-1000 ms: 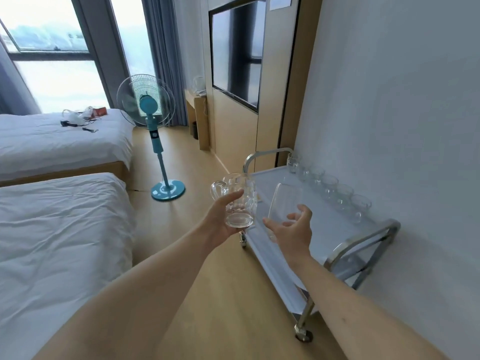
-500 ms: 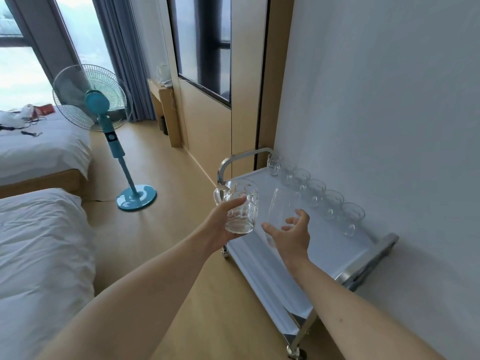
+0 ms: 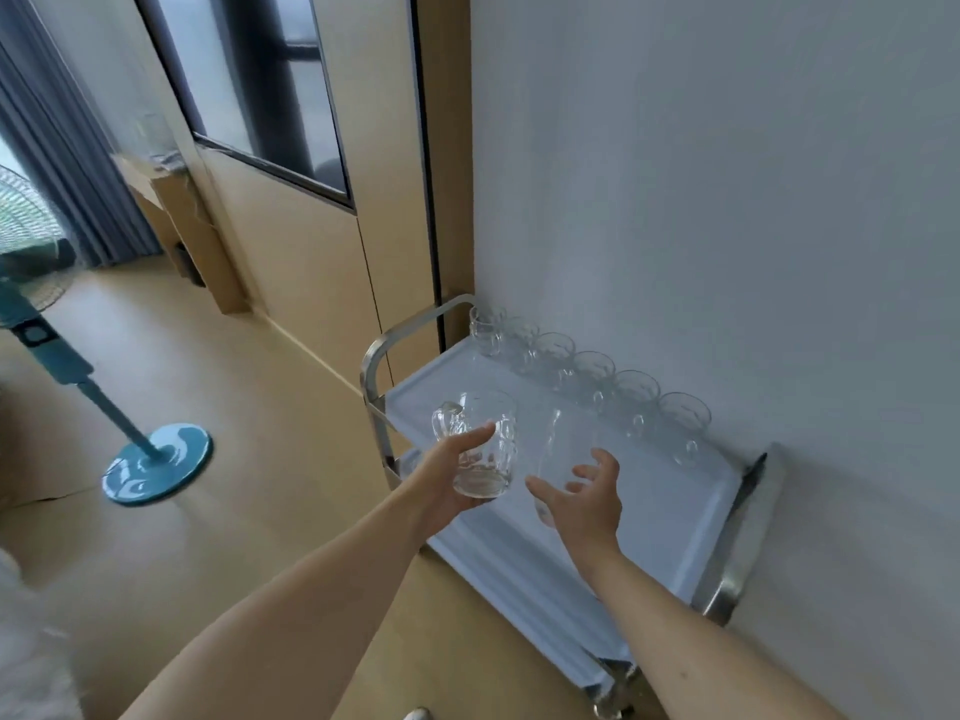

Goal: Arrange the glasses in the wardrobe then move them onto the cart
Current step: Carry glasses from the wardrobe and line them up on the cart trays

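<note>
The left hand (image 3: 451,483) grips a handled glass mug (image 3: 480,445) above the cart's (image 3: 691,517) left edge. Just right, the right hand (image 3: 584,498) curls round a tall clear glass (image 3: 558,449) over the tray. Six mugs (image 3: 592,376) line the cart's wall-side edge.

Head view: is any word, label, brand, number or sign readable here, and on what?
None can be read.
Fan: a dark panel on its post carries no legible marking, too blurred.
Glass mug in the left hand, tall glass in the right hand, cart: no text.
</note>
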